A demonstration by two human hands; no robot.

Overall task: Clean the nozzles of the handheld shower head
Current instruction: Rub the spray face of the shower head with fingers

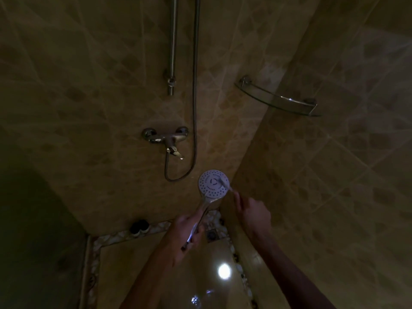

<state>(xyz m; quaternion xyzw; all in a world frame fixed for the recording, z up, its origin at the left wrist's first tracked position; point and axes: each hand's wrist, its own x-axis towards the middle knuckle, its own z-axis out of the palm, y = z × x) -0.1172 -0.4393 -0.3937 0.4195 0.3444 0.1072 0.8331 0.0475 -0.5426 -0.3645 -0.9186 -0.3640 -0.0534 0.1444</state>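
The shower head sits below the faucet, left of the corner shelf.

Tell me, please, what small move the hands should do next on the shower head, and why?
Probably the right hand should sweep the small brush across the nozzle face toward the lower left. The brush tip lies on the upper right of the shower head, so the other nozzle rings seem not yet reached. The left hand grips the handle and should hold it steady.
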